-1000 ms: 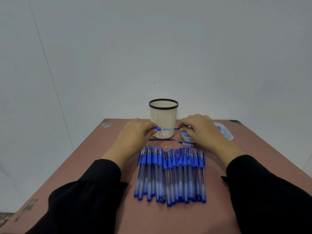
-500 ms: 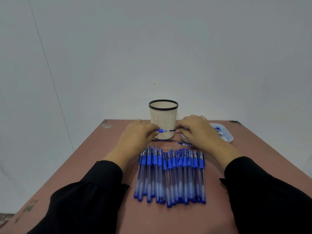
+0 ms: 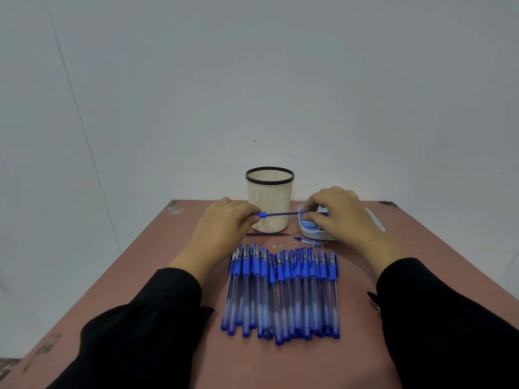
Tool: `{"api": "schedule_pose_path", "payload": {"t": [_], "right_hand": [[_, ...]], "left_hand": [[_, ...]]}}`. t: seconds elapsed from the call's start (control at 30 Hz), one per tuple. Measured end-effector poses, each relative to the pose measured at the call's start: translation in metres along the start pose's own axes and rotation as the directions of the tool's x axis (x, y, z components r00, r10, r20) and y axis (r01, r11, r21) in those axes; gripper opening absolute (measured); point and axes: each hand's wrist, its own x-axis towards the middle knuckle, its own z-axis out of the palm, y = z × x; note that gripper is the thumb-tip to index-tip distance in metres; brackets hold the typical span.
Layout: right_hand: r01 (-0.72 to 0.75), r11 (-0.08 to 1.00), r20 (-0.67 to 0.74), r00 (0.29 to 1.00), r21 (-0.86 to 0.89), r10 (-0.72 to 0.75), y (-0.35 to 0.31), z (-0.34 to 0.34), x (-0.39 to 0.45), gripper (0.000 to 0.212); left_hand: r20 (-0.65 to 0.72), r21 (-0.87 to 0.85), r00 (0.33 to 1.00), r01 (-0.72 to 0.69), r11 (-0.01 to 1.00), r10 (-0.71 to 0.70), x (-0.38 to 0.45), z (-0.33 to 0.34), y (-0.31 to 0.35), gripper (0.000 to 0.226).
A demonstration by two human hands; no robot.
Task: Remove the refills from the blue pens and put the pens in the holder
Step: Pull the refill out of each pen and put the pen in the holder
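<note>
A cream holder with a black rim stands at the table's far middle. In front of it my left hand grips a blue pen by its barrel. A thin dark refill sticks out of the pen to the right. My right hand pinches the refill's far end above a white tray. Several capped blue pens lie in a row near me. A loose refill and a small blue pen part lie between the row and the holder.
The brown table ends just behind the holder at a pale wall. The tray holds small blue parts. Tiny pale bits lie beyond the pen row. My black sleeves cover the table's near corners.
My hands have drawn apart, the right one moving right over the tray. More of the refill now shows between the pen and my right fingers.
</note>
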Motion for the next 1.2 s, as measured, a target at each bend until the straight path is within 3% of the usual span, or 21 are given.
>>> {"api": "schedule_pose_path", "payload": {"t": [0.3,0.47,0.73,1.03,1.1,1.2], "right_hand": [[0.144,0.986,0.053,0.988,0.079,-0.148,-0.021,0.011,0.002,0.017],[-0.003,0.991,0.156,0.988,0.133,-0.018,-0.01,-0.008,0.002,0.015],[-0.308,0.95,0.354,0.884,-0.05,0.306,0.003,-0.03,-0.002,0.008],[-0.266,0.936,0.443,0.828,-0.233,0.345,-0.008,-0.03,-0.006,0.009],[-0.294,0.944,0.423,0.844,-0.153,0.331,-0.006,-0.028,-0.005,0.007],[-0.374,0.896,0.304,0.905,0.238,0.298,-0.01,-0.022,-0.002,0.004]], "left_hand": [[0.012,-0.001,0.996,-0.087,0.996,0.087,0.002,0.006,0.012,0.023],[0.025,0.015,0.999,-0.028,0.999,0.028,0.0,0.003,0.007,0.024],[0.038,0.028,0.999,-0.01,1.0,0.009,0.0,0.002,0.005,0.024],[0.059,0.021,0.998,0.007,1.0,-0.008,0.0,0.002,0.006,0.024],[0.056,0.019,0.998,0.004,1.0,-0.005,0.0,0.003,0.006,0.024],[0.051,0.013,0.999,0.0,1.0,-0.001,0.0,0.003,0.006,0.024]]}}
